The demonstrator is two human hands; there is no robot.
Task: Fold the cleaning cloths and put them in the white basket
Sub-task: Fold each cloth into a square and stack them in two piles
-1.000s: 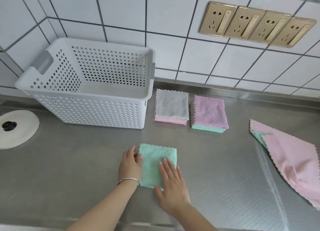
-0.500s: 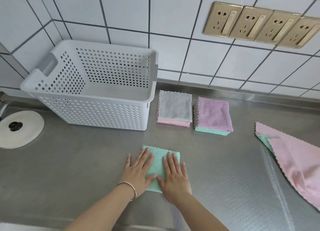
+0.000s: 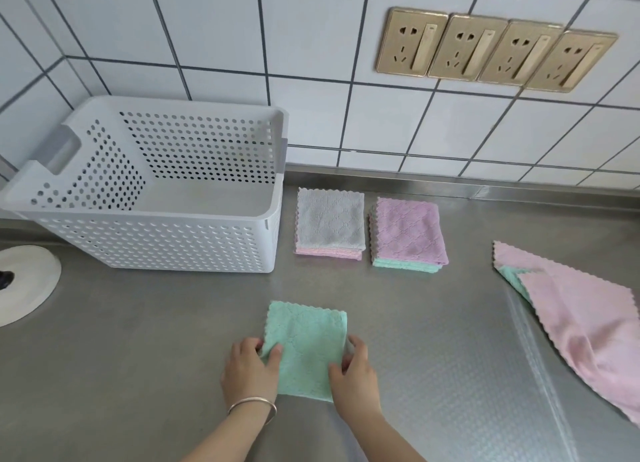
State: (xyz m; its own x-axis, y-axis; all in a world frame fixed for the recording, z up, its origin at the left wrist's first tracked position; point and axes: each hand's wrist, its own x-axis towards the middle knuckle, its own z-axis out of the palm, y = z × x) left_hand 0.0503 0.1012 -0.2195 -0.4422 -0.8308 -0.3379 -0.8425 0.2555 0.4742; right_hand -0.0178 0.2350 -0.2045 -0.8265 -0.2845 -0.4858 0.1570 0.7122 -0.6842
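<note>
Left hand (image 3: 250, 368) and right hand (image 3: 354, 375) pinching opposite edges of flat, square-folded mint cloth (image 3: 304, 351).

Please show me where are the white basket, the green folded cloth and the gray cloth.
Basket (image 3: 156, 243), head view: on its front wall.
Green cloth (image 3: 306, 347), head view: on its middle, between the hands.
Gray cloth (image 3: 329, 222), head view: on its top face.

Two bare forearms, no sleeves in view. The left hand (image 3: 250, 368) wears a thin silver bangle (image 3: 252, 405) at the wrist; the right hand (image 3: 356, 375) wears nothing.
</note>
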